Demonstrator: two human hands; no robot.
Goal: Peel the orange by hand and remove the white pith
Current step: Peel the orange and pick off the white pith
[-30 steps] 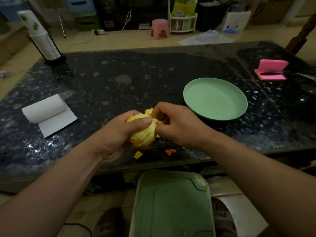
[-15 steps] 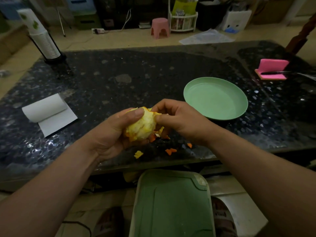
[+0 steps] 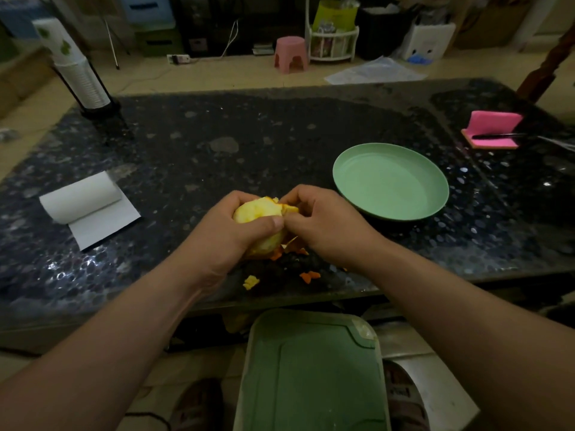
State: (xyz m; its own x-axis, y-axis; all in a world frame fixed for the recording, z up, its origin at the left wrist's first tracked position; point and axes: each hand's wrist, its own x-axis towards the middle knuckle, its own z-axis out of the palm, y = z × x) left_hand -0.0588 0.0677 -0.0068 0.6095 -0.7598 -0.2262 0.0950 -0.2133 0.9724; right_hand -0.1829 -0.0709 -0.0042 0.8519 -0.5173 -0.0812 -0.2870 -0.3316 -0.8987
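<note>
- Yellow-white pith is showing over most of the orange (image 3: 255,213), which is being held just above the near edge of the surface (image 3: 186,150).
- Gripping it is the left hand (image 3: 227,241), fingers (image 3: 270,223) curled round.
- Pinching a peel flap (image 3: 287,209) is the right hand (image 3: 326,225).
- Peel scraps (image 3: 309,275) are lying below; the pith is looking mostly undone.

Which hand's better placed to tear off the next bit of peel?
Right. The right hand pinches the loose peel flap at the top of the orange, while the left hand wraps the fruit and holds it.
</note>
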